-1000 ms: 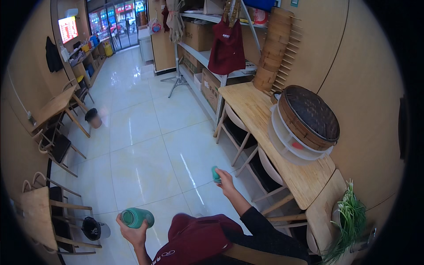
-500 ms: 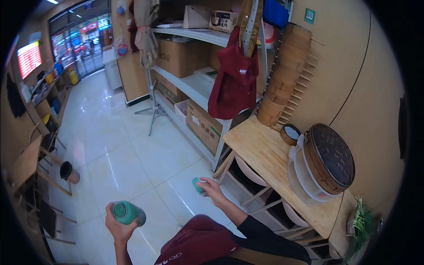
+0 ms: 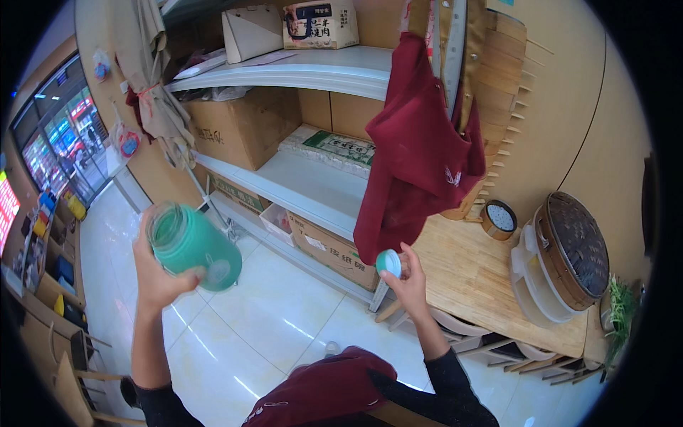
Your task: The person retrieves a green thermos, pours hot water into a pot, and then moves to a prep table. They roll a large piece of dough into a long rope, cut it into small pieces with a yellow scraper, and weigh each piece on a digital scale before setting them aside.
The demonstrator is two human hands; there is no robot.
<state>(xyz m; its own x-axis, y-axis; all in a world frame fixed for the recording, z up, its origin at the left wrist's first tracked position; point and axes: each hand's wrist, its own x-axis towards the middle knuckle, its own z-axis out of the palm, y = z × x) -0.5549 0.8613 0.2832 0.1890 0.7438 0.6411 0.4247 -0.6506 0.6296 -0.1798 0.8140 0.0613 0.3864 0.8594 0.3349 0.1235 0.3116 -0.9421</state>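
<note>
A green bottle point(image 3: 203, 242) is gripped in my left hand point(image 3: 158, 274), raised at the left and tilted, its uncovered clear mouth toward me. The fingers wrap round its far side and the thumb lies across the front. Between the fingertips of my right hand point(image 3: 411, 283) I hold a small green cap point(image 3: 388, 263) with its pale inside showing. The cap is apart from the bottle, just below the hem of a hanging maroon apron point(image 3: 420, 149).
Ahead stands a metal shelf point(image 3: 313, 196) with a cardboard box point(image 3: 242, 124) and other packages. On the right, a wooden table point(image 3: 462, 274) carries a bamboo steamer point(image 3: 569, 249) on white plastic tubs and a small round container point(image 3: 498, 219). Stools sit under the table.
Both my hands have risen, bringing the bottle and the cap up and forward. The view has come closer to the shelf and the hanging apron.
</note>
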